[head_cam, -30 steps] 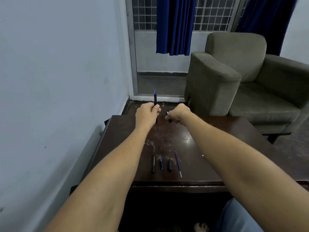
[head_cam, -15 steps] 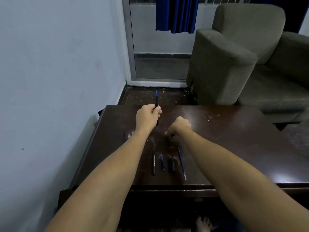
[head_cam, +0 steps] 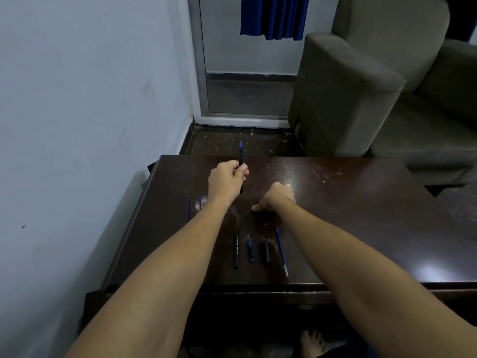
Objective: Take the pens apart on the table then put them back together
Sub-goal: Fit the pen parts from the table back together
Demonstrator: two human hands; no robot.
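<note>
The left hand (head_cam: 227,180) grips a pen (head_cam: 241,157) in a closed fist over the far part of the table (head_cam: 361,208). It holds the pen upright with its blue tip pointing up and away. The right hand (head_cam: 277,198) is down at the tabletop just right of it, with fingers curled and thumb stuck out to the left. A dark blur sits under it, but I cannot tell whether it pinches a part or holds nothing. It looks like a small piece is being set down or picked up beside the laid-out row. To do that well, keep the held pen steady and lay each piece parallel to the others, a little apart, so that nothing rolls or gets mixed up. There is one pen in hand. In the near row, from left to right, lie one black barrel (head_cam: 236,250), one short blue-tipped piece (head_cam: 250,250), one short black piece (head_cam: 264,251), which may be two lying side by side, and one long blue refill (head_cam: 281,250). Farther left are two thin blue sticks (head_cam: 189,206), partly hidden by the left arm.
</note>
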